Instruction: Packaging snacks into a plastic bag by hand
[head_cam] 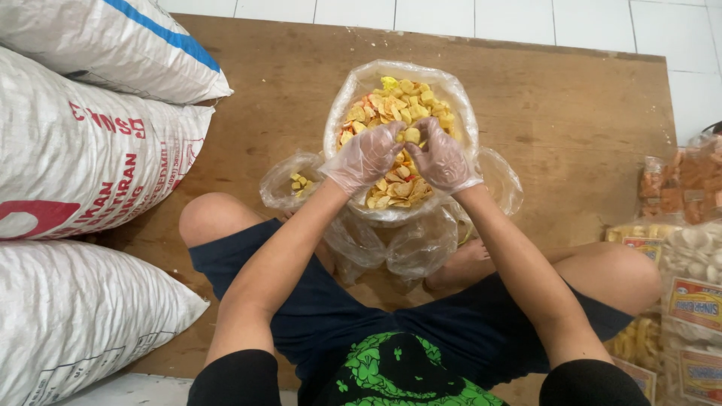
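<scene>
Three big white woven sacks stack up along the left edge: the top sack (pixel 113 45) carries a blue stripe, the middle sack (pixel 90 173) red lettering, the bottom sack (pixel 83 316) sits plain. Centre stage, a clear plastic bag (pixel 398 143) brims with yellow and orange chips. Far right, clear snack packets (pixel 688 286) pile up, some with orange-and-red labels (pixel 696 301).
</scene>
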